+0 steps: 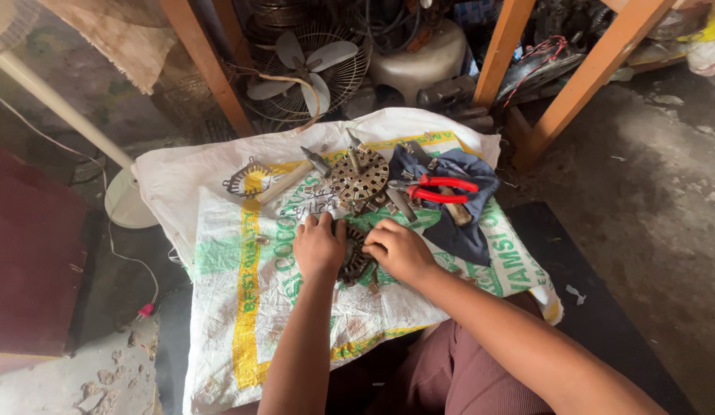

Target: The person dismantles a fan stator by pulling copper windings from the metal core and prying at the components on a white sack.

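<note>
Fingers of left hand [319, 246] and right hand [398, 250] curled down, gripping a round dark motor stator [353, 261] between them on the white woven sack [219, 307]. Just beyond, a second toothed stator [359, 175], red-handled pliers [440, 189] on blue cloth [465, 230].

Both forearms bare, reaching forward from bottom of frame, converging. Left hand [319, 246] palm down, fingers curled, knuckles up. Right hand [398, 250] just beside it, fingers bent inward (fingertips hidden under knuckles). Hands near, not touching.
</note>
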